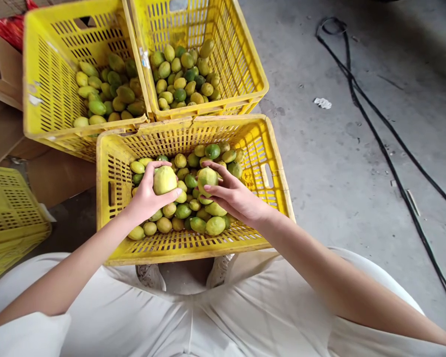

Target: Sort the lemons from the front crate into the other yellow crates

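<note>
My left hand is closed round a pale yellow-green lemon, thumb below and fingers behind it. To its right, my right hand grips a greener lemon between thumb and fingers. Both hands are over the near yellow crate, which stands between my knees. Inside it lie many loose lemons, from yellow to dark green. The hands hide some of the fruit beneath them.
Behind the near crate stand a left yellow crate and a right yellow crate, both partly filled with lemons. Another yellow crate is at far left, near cardboard. A black cable runs across the concrete floor on the right.
</note>
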### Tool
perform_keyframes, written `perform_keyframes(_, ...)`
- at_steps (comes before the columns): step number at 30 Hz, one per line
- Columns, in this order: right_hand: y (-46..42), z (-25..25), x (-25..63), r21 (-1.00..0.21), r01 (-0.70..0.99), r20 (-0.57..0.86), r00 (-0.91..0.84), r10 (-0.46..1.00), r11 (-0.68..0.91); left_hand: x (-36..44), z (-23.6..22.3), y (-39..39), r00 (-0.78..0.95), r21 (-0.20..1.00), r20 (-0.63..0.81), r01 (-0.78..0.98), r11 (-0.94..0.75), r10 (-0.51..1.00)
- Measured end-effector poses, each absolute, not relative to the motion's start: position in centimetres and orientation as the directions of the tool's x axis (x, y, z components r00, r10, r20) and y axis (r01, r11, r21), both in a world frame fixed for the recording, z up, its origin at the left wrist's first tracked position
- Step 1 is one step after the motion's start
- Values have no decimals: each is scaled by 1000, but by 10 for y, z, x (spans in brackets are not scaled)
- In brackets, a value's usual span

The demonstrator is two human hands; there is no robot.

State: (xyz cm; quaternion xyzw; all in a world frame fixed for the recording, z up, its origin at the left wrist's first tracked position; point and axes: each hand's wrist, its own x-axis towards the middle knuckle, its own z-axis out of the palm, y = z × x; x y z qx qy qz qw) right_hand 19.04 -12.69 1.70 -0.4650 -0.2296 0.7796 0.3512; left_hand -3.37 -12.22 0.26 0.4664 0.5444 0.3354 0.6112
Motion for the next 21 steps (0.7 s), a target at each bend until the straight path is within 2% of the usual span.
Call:
perform_keyframes(4, -126, 23, 193, -720, -262, -579, -283, 765, -642, -36, -9, -124, 245, 928, -371, 129, 349, 896)
perform_keyframes(7, -124, 25, 197, -710, -271, -601, -247, 760, -650, -36, -12, -124, 295, 943, -329, 144, 299, 897)
perform_keyframes(11, -118, 25, 201, -581, -413, -629, -320, 709, -701, -35, -6, -123, 278, 949, -262, 247, 195, 924)
perform_keyframes(15, -116, 27, 199, -460, -517, -642, -367, 673, -722, -37, -2, -121, 231, 939, -124, 342, 38, 965)
perform_keyframes(18, -118, 28, 197, -484, -499, -632, -368, 682, -719, -38, -1, -120, 223, 924, -98, 382, 6, 970)
perform_keyframes(21, -121, 27, 198, -552, -401, -598, -420, 682, -731, -35, 2, -121, 215, 929, -126, 369, 39, 968)
